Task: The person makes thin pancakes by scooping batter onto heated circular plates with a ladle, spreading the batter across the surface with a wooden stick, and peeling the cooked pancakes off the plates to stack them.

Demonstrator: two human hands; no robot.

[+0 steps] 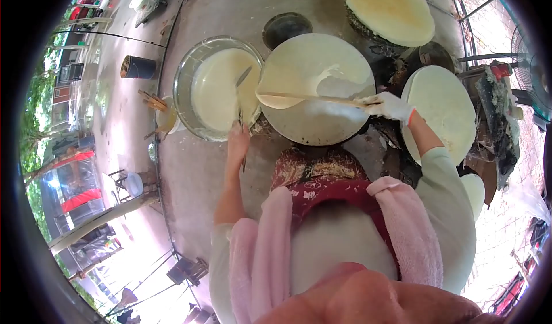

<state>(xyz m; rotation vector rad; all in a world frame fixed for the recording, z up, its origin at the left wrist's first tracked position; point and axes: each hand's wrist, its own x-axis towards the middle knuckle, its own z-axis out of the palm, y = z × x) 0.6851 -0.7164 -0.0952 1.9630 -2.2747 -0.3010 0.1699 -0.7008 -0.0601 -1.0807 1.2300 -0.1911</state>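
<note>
Spreader [322, 98] and griddle [322, 133], seen from above. The spreader lies across the griddle, its handle to the right and its rounded blade at the left edge, near the basin [181, 88]. Whether the blade presses on the plate or rides just above it cannot be told. Batter [293, 65] coats the far and left parts of the griddle; a grey patch shows within it toward the right, and the near part looks largely bare.

The right hand [390, 106], in a white glove, is closed round the end of the spreader's handle. The left hand [239, 134], ungloved, grips a metal tool [243, 77], whose blade extends over the basin; contact with the pale mix [215, 88] inside is unclear.

For good spreading, the blade should probably be held low and at a constant slant, with light, even pressure, and swept in smooth arcs from the thick batter toward the grey parts. Pressing hard would likely scrape the coat away, and a slow stroke may let it set unevenly. The metal tool is best kept clear of the spreader's path.

Beyond the griddle stands a dark bowl [287, 29]; one pale round [391, 10] lies far right, another round [443, 117] beside the right forearm.
</note>
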